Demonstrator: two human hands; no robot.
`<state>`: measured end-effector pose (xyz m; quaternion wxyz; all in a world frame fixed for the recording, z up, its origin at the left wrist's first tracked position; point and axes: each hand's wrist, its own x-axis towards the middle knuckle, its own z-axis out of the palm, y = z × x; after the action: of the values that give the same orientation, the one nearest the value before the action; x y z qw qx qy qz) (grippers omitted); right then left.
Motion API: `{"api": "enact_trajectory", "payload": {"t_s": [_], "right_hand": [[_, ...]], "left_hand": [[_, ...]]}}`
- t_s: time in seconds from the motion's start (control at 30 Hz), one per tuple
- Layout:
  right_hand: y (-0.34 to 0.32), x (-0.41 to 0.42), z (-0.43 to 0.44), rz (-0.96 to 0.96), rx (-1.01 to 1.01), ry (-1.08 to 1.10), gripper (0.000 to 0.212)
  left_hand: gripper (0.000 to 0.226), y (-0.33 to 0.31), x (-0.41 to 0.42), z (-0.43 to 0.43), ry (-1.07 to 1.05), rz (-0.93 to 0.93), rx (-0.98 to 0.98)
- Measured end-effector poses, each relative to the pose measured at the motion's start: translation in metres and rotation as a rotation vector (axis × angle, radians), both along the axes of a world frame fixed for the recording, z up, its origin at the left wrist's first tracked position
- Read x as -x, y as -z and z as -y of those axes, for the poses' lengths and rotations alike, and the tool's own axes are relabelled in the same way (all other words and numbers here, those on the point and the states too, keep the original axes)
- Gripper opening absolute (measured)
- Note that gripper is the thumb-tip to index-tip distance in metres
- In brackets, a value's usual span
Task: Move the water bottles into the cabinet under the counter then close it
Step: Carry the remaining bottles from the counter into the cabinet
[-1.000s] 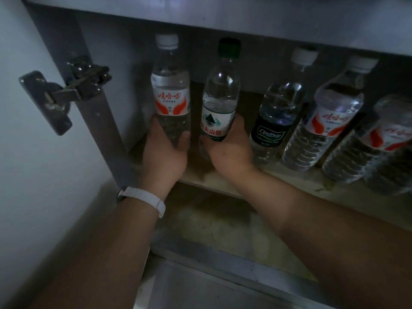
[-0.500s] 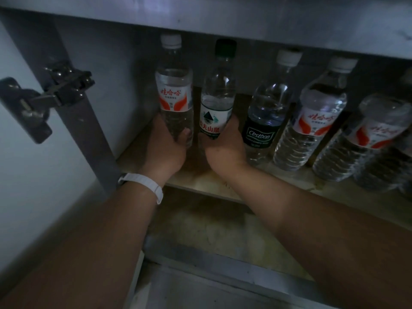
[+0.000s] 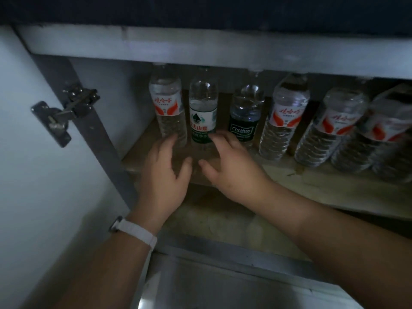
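Several clear water bottles stand in a row on the cabinet shelf. At the left end stand a red-and-white-labelled bottle and a green-labelled bottle. Right of them stand a dark-labelled bottle and more red-labelled bottles. My left hand, with a white wristband, hovers open just in front of the red-labelled bottle. In front of the green-labelled bottle, my right hand is open too. Neither hand holds anything. The bottle caps are hidden behind the cabinet's top frame.
The cabinet door stands open at the left on a metal hinge. A grey side panel borders the opening. A metal rail runs below the shelf's front.
Both hands have let go of the two leftmost bottles and drawn back a little, fingers now spread. The bottles stay standing on the shelf. The camera has pulled back and tilted up.
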<state>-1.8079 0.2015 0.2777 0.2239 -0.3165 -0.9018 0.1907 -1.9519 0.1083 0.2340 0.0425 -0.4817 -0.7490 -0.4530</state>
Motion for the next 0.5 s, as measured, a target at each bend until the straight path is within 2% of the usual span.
{"api": "enact_trajectory", "payload": {"t_s": [0.13, 0.23, 0.37, 0.5], "right_hand": [[-0.005, -0.044, 0.009, 0.218, -0.201, -0.021, 0.056], [-0.004, -0.072, 0.011, 0.305, -0.258, 0.009, 0.053], [-0.02, -0.103, 0.015, 0.395, -0.213, 0.037, 0.052], [-0.054, -0.14, 0.034, 0.478, -0.12, 0.02, 0.054]], "left_hand": [[0.051, -0.004, -0.026, 0.02, 0.068, -0.267, 0.097], [0.048, -0.006, -0.044, 0.024, 0.092, -0.357, 0.175], [0.047, -0.019, -0.073, 0.033, 0.134, -0.431, 0.339], [0.048, -0.058, -0.097, 0.056, 0.178, -0.453, 0.45]]}}
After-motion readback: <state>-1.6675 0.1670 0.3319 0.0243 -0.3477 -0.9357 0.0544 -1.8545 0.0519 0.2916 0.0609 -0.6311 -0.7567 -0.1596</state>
